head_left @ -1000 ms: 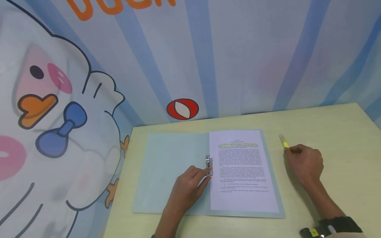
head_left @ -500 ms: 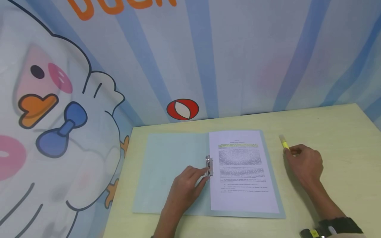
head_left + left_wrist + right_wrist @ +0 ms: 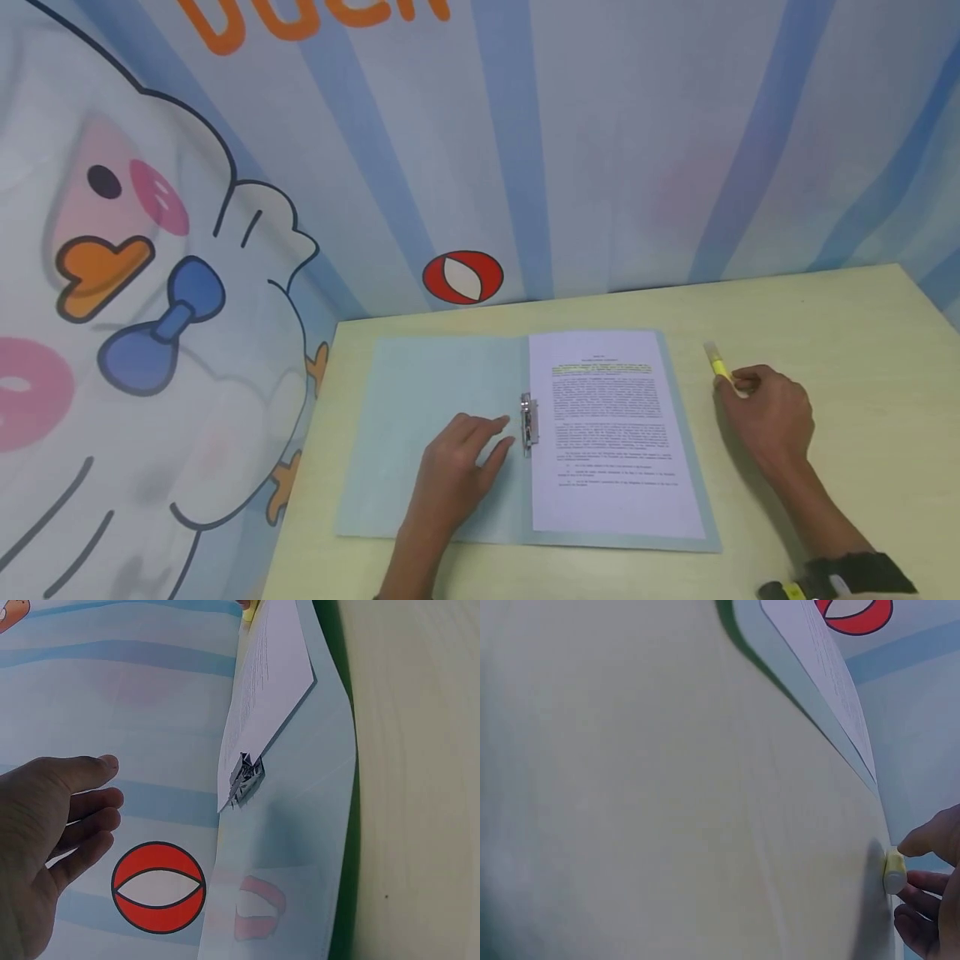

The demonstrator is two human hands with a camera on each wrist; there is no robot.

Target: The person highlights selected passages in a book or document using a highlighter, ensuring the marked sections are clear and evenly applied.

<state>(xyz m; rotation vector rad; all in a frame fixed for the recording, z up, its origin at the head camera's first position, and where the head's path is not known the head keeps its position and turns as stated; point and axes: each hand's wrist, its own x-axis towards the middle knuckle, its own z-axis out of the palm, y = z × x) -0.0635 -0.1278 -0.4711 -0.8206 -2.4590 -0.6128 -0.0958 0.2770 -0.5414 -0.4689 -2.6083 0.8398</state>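
Note:
A light blue folder (image 3: 431, 379) lies spread flat on the table, a printed sheet (image 3: 618, 510) on its right side. Near the top of the sheet a few lines are marked yellow. The folder's metal clip (image 3: 529, 425) sits along the spine at the sheet's left edge. Just left of that clip my left hand (image 3: 450, 471) hovers over the left cover, fingers loosely bent and holding nothing; the left wrist view shows a gap between hand and clip (image 3: 246, 781). Right of the folder, my right hand (image 3: 774, 421) pinches a yellow highlighter (image 3: 717, 361) between thumb and fingers.
The pale wooden table (image 3: 840, 333) extends to the right of the folder. Behind it rises a blue striped wall covering (image 3: 622, 150) with a cartoon duck (image 3: 247, 392) at left and a red ball print (image 3: 462, 277).
My left hand has let go of the metal clip and drawn back to the left, so the whole clip now shows. My right hand with the highlighter has stayed in place.

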